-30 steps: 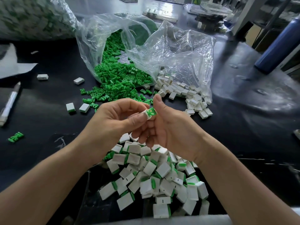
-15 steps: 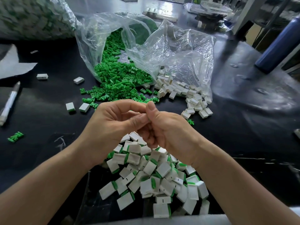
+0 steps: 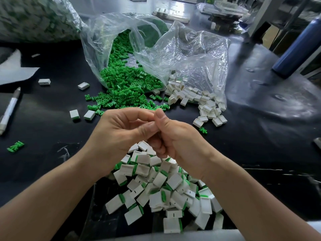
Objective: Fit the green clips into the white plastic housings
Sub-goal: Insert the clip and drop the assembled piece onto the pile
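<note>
Closing thumb on thumb over the workpiece: note left hand (image 3: 119, 136) and right hand (image 3: 180, 141) both curled, thumb tips pressed together above the finished pile (image 3: 161, 185). Compare with one second earlier: one housing with a green insert then showing in the pinch, now fully covered, and both hands set slightly lower. Cannot confirm from this view what either hand pinches. Treat as the seating press, probably driving the insert home; judge this unit nearly complete, with release onto the finished pile directly beneath the wrists to follow.

Locate supply beyond the fingertips: green clips (image 3: 125, 89) spilling from the clear bag (image 3: 191, 58) ahead of the left hand, empty white housings (image 3: 196, 100) ahead of the right hand. Find one stray clip (image 3: 203, 130) just right of the right hand, two assembled pieces (image 3: 74, 114) left of the left hand, and a pen (image 3: 9, 110) farther left on the black table (image 3: 260, 145). Expect no solid obstruction on the forward reach; watch for loose bag film lying over the rear housings.
</note>
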Tool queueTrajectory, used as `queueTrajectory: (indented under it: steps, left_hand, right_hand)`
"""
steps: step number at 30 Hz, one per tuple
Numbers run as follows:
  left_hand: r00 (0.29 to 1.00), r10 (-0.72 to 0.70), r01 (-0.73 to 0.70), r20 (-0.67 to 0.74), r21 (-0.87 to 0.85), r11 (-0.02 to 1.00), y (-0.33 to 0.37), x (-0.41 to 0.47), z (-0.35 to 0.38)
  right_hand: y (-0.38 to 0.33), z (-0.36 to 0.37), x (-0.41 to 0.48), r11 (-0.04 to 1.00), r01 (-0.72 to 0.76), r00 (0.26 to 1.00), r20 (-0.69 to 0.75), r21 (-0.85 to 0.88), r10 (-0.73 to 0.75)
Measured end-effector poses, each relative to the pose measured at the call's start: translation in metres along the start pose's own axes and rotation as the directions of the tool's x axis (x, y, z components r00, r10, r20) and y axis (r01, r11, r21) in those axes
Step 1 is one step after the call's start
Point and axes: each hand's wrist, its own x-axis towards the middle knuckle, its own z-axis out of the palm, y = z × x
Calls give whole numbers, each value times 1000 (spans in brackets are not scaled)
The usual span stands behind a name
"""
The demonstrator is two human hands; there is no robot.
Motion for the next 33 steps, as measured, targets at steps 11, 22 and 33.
queueTrajectory:
  steps: [11,22,33]
  left_hand:
    - [999,-33,32,-42,-35,999,-2,0,0]
    - [992,-113,106,-49,-121,987,3,0,-2]
    - [992,-113,108,-59,-88,990,4,0,-2]
  right_hand:
    - [0,-2,3,999,10,999,43,35,-12]
    - [-7,-7,1,996,-64,995,81,66,59]
    - [-6,-6,1,999,-47,997,64,-21,49]
